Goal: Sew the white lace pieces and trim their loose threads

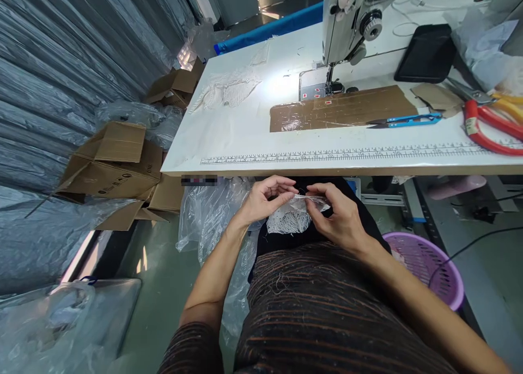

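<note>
Both my hands work in my lap, below the front edge of the white sewing table (245,145). My left hand (265,198) pinches the top edge of a small piece of white mesh lace (291,219). My right hand (337,216) is closed on the same piece from the right side. The lace hangs down over a dark cloth on my knees. A second, larger heap of white lace (229,88) lies on the table's left part. The sewing machine (351,20) stands at the back, its needle over a lit plate.
On the table lie a brown cardboard strip (343,110), blue thread snips (404,121), red and yellow scissors (490,123) and a black phone (427,53). A purple basket (429,265) sits on the floor at right. Cardboard boxes (114,167) and plastic bags (208,216) are at left.
</note>
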The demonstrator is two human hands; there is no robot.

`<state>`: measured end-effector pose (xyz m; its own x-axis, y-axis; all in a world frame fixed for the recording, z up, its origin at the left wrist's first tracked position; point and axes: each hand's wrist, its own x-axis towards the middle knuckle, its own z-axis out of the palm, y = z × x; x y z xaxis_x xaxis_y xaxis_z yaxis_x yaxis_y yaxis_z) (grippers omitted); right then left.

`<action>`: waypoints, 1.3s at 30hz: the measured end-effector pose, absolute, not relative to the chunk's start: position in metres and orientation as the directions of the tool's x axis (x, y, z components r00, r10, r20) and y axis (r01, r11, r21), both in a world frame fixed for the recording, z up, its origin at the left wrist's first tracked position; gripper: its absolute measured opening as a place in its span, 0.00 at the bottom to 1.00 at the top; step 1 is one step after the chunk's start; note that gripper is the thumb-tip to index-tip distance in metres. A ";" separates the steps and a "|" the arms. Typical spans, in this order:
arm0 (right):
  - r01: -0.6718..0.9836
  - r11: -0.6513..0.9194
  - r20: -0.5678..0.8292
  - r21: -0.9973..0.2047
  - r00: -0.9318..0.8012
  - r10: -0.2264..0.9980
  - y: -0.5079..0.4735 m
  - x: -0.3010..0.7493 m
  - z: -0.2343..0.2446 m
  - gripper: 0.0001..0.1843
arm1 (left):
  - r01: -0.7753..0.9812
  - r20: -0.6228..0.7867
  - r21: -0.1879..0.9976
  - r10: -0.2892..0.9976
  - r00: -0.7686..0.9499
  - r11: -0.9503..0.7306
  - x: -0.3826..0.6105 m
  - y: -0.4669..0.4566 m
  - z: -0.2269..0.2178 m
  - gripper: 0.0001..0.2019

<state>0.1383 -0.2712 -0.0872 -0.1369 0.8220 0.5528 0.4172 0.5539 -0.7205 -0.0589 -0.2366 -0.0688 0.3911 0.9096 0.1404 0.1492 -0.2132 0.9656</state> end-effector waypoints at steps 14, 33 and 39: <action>0.418 0.600 0.592 -0.682 -0.166 0.789 -0.271 0.135 -0.080 0.12 | 0.324 0.380 0.765 0.797 0.470 -0.556 -0.055 -0.235 -0.052 0.13; 0.378 0.540 0.519 -0.752 -0.166 0.838 -0.272 0.131 -0.079 0.16 | 0.386 0.410 0.663 0.743 0.530 -0.641 -0.056 -0.237 -0.058 0.12; 0.355 0.517 0.500 -0.779 -0.146 0.853 -0.273 0.131 -0.080 0.16 | 0.380 0.389 0.694 0.762 0.517 -0.612 -0.055 -0.240 -0.061 0.09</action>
<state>0.1306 -0.2733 -0.0798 -0.1457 0.8535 0.5003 0.3547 0.5172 -0.7789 -0.0548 -0.2399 -0.0610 0.5172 0.7623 0.3891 0.3796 -0.6117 0.6941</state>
